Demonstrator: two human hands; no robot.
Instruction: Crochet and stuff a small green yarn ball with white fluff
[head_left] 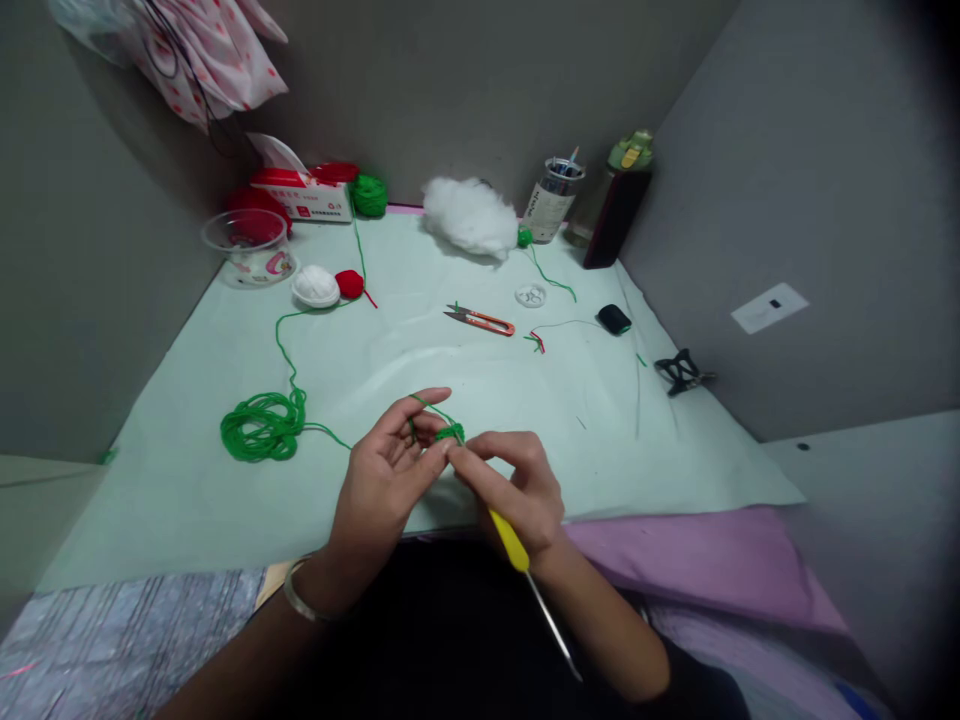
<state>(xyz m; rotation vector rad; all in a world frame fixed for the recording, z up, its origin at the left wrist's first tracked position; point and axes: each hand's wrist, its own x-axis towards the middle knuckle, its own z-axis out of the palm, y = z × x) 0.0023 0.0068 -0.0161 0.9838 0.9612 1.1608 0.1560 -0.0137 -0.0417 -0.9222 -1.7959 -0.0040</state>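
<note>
My left hand (394,465) pinches a small green crochet piece (450,432), with green yarn running over its raised index finger. In my right hand (517,480) is a crochet hook (510,540) with a yellow grip; its bare metal end points down toward me. The hook's working tip meets the green piece, and my fingers partly hide it. From my left hand the strand leads left to a loose coil of green yarn (262,427) on the table. Both hands are close together above the front of the table.
Orange thread snips (480,320) lie mid-table, beyond my hands. Behind them sits white stuffing (470,217). A white ball (316,286), a red ball (349,284) and a clear tub (251,248) stand left. A pen cup (553,200) and a bottle (611,195) stand back right, by the grey partition.
</note>
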